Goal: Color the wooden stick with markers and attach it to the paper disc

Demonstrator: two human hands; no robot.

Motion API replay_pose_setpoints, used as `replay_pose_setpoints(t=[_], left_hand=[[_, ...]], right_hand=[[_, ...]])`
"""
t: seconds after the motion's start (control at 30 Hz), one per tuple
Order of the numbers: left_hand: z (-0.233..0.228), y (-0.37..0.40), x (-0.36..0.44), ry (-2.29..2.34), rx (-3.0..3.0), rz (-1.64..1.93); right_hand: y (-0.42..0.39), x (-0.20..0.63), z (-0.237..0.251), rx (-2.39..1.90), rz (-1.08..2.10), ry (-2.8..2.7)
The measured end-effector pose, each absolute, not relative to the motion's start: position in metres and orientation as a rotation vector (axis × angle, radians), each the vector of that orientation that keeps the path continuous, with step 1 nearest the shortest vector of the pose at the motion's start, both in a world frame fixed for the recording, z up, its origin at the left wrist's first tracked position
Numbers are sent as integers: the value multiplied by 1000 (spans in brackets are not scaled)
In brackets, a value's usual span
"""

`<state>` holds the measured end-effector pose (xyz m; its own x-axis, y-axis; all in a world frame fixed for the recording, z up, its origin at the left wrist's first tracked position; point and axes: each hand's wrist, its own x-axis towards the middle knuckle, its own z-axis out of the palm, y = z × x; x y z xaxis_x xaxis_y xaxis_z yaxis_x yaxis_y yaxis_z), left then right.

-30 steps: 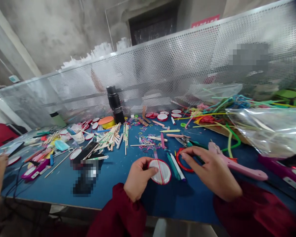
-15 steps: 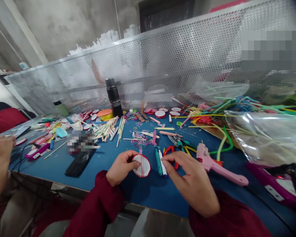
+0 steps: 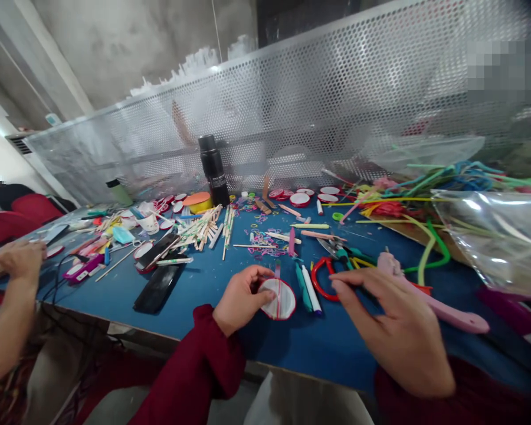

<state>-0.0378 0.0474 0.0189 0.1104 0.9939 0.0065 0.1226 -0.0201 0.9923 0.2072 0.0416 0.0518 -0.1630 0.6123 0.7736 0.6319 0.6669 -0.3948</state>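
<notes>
My left hand (image 3: pixel 243 301) grips a round white disc with a red rim (image 3: pixel 285 298) between thumb and fingers, tilted towards me above the blue table. A red line runs down its middle, and a thin translucent strip sticks up from its top. To the right, my right hand (image 3: pixel 393 324) hovers with thumb and index tips pinched; anything between them is too small to make out. Those tips are beside the red handle loop of the scissors (image 3: pixel 317 283). A white marker (image 3: pixel 310 289) and a teal marker (image 3: pixel 302 286) lie between my hands.
A pink glue gun (image 3: pixel 438 301) lies at right, near a clear plastic bag (image 3: pixel 491 236). Wooden sticks (image 3: pixel 203 227), small coloured rubber bands (image 3: pixel 265 243) and a black bottle (image 3: pixel 213 171) are farther back. Black phone (image 3: pixel 157 289) lies left. Another person's hand (image 3: pixel 24 260) rests at far left.
My right hand has moved right, away from the disc and past the markers to the scissors' handle. My left hand still holds the disc. The whole view has shifted slightly.
</notes>
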Motion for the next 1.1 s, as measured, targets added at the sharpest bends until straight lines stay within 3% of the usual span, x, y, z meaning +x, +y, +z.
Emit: replay_pose_setpoints(t=[0.23,1.1], left_hand=[[18,46,-39,1359,1601,1023],[45,38,-38,1933,2056,861]], right_hand=[[18,221,34,-1209,-197,-1681],[11,251,23,-1187,-395,-1735]])
